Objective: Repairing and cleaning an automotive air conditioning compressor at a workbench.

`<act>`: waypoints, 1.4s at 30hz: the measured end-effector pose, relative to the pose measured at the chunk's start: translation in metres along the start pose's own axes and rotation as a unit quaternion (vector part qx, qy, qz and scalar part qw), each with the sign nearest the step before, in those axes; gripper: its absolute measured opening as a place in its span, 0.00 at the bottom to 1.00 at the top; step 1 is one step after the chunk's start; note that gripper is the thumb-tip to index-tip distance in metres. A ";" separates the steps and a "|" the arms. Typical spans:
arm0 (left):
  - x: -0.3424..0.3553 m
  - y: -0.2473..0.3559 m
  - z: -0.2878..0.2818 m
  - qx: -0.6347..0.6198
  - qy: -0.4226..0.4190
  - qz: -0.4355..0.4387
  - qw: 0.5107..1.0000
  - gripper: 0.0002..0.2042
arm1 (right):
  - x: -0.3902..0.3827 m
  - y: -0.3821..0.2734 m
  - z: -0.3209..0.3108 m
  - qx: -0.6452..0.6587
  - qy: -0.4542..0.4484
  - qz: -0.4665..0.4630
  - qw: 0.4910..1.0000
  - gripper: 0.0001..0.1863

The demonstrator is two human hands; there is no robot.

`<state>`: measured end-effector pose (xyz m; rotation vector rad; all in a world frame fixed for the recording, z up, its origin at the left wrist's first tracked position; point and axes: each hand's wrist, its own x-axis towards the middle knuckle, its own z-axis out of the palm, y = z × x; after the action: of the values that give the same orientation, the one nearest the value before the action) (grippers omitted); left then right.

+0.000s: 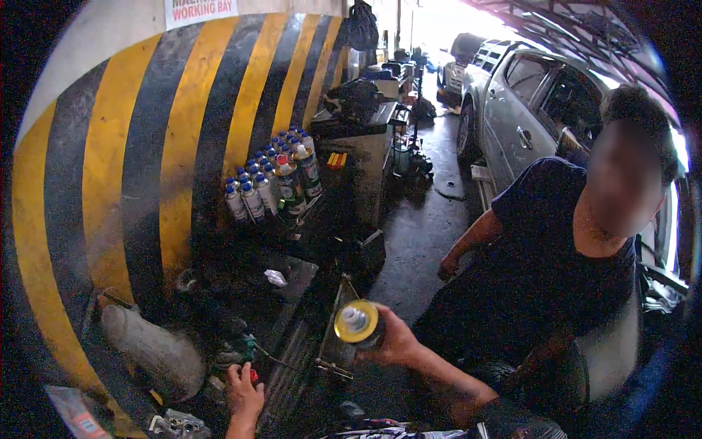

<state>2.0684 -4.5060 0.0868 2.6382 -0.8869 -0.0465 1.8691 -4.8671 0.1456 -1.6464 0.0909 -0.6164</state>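
Note:
My right hand (pixel 397 341) is wrapped round a dark can with a yellow top (pixel 363 338), held up in front of me. A pale, ribbed spout stands in the middle of the can's top, which faces up toward me. Lower and to the left, my left hand (pixel 246 391) has its fingers curled at a small red cap-like piece (pixel 254 375), partly hidden by them. Just beyond that hand is a green tool or machine part (pixel 248 347), too dark to make out fully.
A grey cylinder (pixel 153 351) lies at the left by the striped wall (pixel 139 168). Several bottles with blue caps (pixel 252 199) and tall cans (pixel 290 189) stand beyond. At the right, a person in a dark shirt (pixel 556 227) is close by, before a silver pickup (pixel 512 110).

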 end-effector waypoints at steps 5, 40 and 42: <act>-0.026 0.013 -0.024 -0.045 0.076 0.030 0.996 0.32 | 0.028 -0.041 -0.020 -0.222 0.066 -0.071 0.970 0.61; -0.358 -0.233 -0.130 -0.651 0.219 -0.457 0.565 0.36 | -0.041 -0.089 0.271 0.095 -0.204 0.272 0.935 0.62; -0.346 -0.232 -0.132 -0.684 0.166 -0.421 0.572 0.35 | -0.052 -0.076 0.294 -0.068 -0.265 0.149 0.950 0.62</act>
<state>1.9440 -4.0872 0.1031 1.1797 0.5487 -0.3100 1.9324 -4.5690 0.1865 -1.8358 -0.0118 0.0743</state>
